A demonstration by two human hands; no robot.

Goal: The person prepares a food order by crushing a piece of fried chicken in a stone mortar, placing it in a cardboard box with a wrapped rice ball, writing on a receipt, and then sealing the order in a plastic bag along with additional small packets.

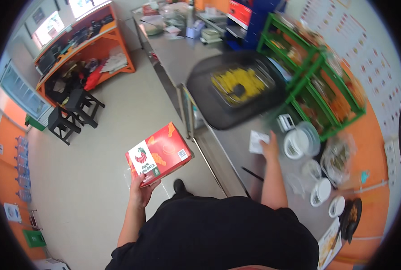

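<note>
My left hand [142,192] grips a red printed cardboard food box [166,143] by its lower corner, over the floor. On the right, my right hand [271,147] reaches over the steel counter [234,141] and touches a small white paper slip [256,141]; whether the fingers pinch it or only rest on it is unclear. Beyond that hand stands a large black tray [203,98], blurred, bearing a clear container of yellow food [237,84]. White kitchen scales [292,145] and a clear round tub [311,135] sit just right of my right hand.
A green rack [322,101] with bagged goods stands along the wall. More scales [320,192] and a plastic bag [339,158] lie along the counter's right side. A metal rail [210,165] runs along its left edge. Black stools [82,104] stand near an orange shelf unit [122,50].
</note>
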